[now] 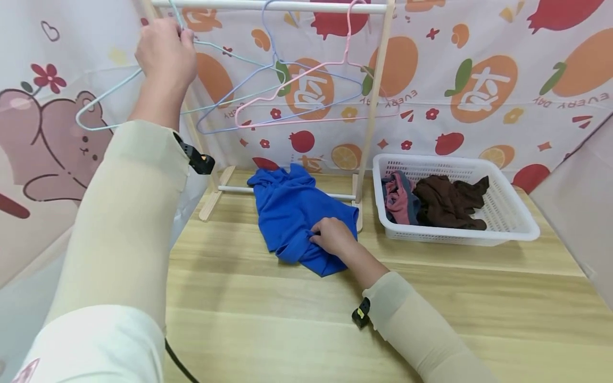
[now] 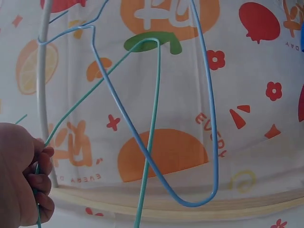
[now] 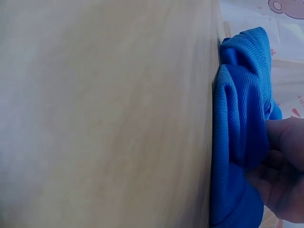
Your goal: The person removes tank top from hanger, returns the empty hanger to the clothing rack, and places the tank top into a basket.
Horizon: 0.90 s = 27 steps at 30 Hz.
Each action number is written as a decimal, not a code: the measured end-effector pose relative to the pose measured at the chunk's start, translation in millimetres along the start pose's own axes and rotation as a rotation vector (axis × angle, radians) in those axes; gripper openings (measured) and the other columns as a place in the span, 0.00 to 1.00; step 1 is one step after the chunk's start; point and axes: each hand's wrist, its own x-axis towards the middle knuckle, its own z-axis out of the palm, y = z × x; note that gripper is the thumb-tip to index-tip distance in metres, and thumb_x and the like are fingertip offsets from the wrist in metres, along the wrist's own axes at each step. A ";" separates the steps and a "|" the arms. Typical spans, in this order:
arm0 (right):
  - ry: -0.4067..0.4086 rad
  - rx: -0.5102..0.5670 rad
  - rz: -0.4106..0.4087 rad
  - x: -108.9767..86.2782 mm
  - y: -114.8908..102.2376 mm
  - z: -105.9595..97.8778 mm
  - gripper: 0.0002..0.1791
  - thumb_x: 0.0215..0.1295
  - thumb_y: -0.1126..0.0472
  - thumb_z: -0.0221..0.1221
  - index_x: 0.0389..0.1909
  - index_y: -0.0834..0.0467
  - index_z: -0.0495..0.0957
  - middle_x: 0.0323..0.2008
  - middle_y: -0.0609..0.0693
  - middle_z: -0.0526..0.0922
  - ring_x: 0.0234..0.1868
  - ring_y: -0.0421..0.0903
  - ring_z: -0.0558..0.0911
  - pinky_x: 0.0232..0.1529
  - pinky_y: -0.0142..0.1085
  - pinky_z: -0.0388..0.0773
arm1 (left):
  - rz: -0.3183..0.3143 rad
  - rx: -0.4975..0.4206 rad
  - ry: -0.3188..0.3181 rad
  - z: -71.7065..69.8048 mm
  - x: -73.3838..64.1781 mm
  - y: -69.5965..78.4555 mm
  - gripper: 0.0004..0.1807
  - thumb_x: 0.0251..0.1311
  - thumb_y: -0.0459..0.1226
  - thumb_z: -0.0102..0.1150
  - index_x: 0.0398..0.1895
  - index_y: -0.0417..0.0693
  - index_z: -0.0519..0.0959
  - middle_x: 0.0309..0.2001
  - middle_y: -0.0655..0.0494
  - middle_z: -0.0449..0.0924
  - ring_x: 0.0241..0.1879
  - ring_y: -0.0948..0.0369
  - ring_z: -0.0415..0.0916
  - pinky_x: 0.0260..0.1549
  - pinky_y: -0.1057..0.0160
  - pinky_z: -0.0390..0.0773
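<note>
High at the left of the head view, my left hand (image 1: 166, 53) grips a mint-green hanger (image 1: 239, 58) near its neck, close to the rack's top bar. The left wrist view shows the fingers curled round the green wire (image 2: 85, 96). My right hand (image 1: 334, 236) pinches a fold of a crumpled blue garment (image 1: 292, 207) lying on the table. In the right wrist view the thumb and fingers hold the ribbed blue cloth (image 3: 242, 109); some fingertips are hidden in it. A blue hanger (image 1: 230, 94) and a pink hanger (image 1: 287, 80) hang from the bar.
The rack has a white top bar (image 1: 316, 6), wooden posts (image 1: 378, 80) and a low white bar (image 1: 239, 189), partly covered by the garment. A white basket (image 1: 514, 223) on the right holds a brown cloth (image 1: 447, 202) and a pink and grey cloth (image 1: 399, 197). Behind hangs a printed curtain (image 1: 431, 135).
</note>
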 end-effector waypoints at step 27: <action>0.016 -0.006 -0.059 7.0 -9.9 -0.6 0.12 0.65 0.54 0.64 0.46 0.53 0.87 0.48 0.50 0.86 0.53 0.50 0.82 0.58 0.43 0.76 | 0.145 -0.002 -0.073 17.3 -38.1 -22.4 0.38 0.74 0.52 0.34 0.80 0.54 0.36 0.79 0.49 0.40 0.78 0.51 0.28 0.72 0.38 0.33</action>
